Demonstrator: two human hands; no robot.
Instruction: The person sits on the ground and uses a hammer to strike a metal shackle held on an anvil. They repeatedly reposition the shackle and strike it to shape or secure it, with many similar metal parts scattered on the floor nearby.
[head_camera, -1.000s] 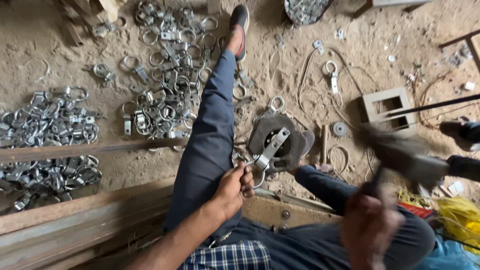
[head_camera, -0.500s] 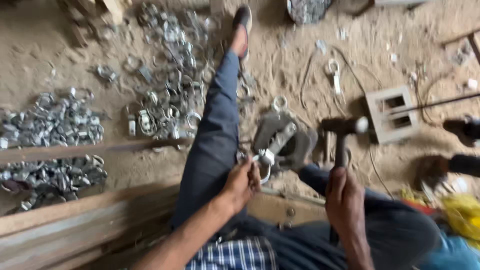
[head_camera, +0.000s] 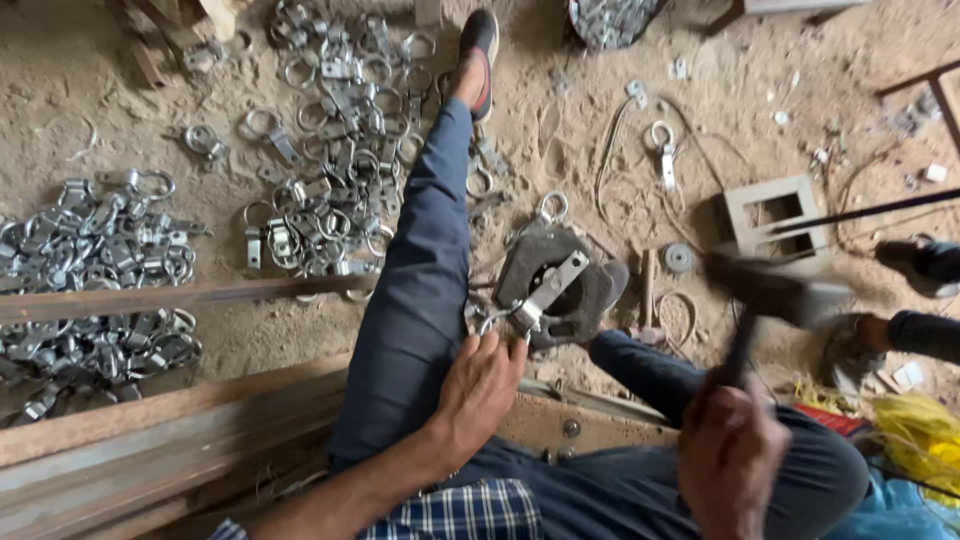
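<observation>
many metal rings (head_camera: 330, 190) litter sand beside anvil block (head_camera: 560, 285), hammer (head_camera: 775, 295).

Blue trousers, blue-and-white checked shirt, bare forearms, dark shoe with red sole

Even, diffuse daylight; no single source evident. Soft shadows only, under the metal strap (head_camera: 553, 288) on its dark block (head_camera: 556, 283). Mild glare on the heaped steel rings (head_camera: 330, 170). Hammer (head_camera: 775, 295) head and right hand (head_camera: 730, 460) motion-blurred; left hand (head_camera: 478, 392) sharp. Wide-angle stretch at the edges; sandy floor (head_camera: 90, 90) detail crisp.
</observation>
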